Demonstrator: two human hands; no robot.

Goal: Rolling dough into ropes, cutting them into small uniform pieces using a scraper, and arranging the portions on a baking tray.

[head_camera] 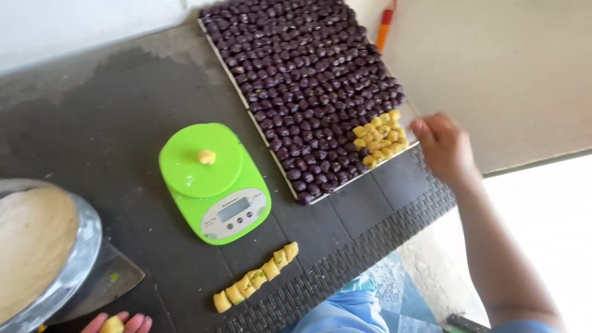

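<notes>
On the dark bench (123, 123), our right hand (445, 147) fingers, together, touch the tray (412, 114) edge; left hand (120, 323) fingers cradle a yellow piece (112, 324) (loosely), steadying it.

This looks like a small home food-making corner, a sweet or snack kitchen. A dark, mat-covered bench with a woven edge (345, 259) carries a bright green digital kitchen scale (213, 182) with one yellow dough piece (207, 156) on its round plate. Beside it sits a flat white tray (410, 117) packed with rows of dark purple sweets (302, 80) and a few yellow ones. A row of cut yellow dough pieces (256, 279) lies near the front, and a steel bowl of pale dough (34, 246) stands at the left.
</notes>
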